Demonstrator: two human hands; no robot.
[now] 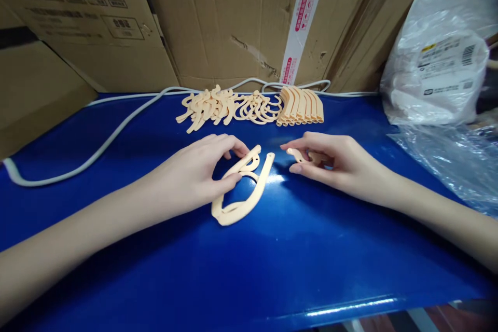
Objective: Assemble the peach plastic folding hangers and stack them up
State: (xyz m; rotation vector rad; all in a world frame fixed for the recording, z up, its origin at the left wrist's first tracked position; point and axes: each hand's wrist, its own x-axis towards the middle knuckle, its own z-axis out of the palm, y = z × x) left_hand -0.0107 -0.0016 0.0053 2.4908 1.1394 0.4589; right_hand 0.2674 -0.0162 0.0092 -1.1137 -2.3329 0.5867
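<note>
My left hand (218, 166) is closed on a beige plastic folding hanger (249, 199) that lies bent in a V on the blue table. Its thumb and fingers grip the left arm of the hanger. The right arm, with a small hole at its tip, points away from me. A hooked piece and a curved piece show between the arms. To the right, my right hand (327, 161) pinches small curved beige plastic hanger pieces (298, 155), one with a hole in it. The fingers hide part of them, so I cannot tell how many there are.
Behind my hands lie a pile of wavy beige pieces (212, 106), a pile of curved hooks (259, 109) and a row of stacked hanger arms (301, 106). A white cable (128, 129) runs along the left and back. Cardboard boxes (233, 21) and a plastic-wrapped package (436, 67) surround the blue table (249, 275).
</note>
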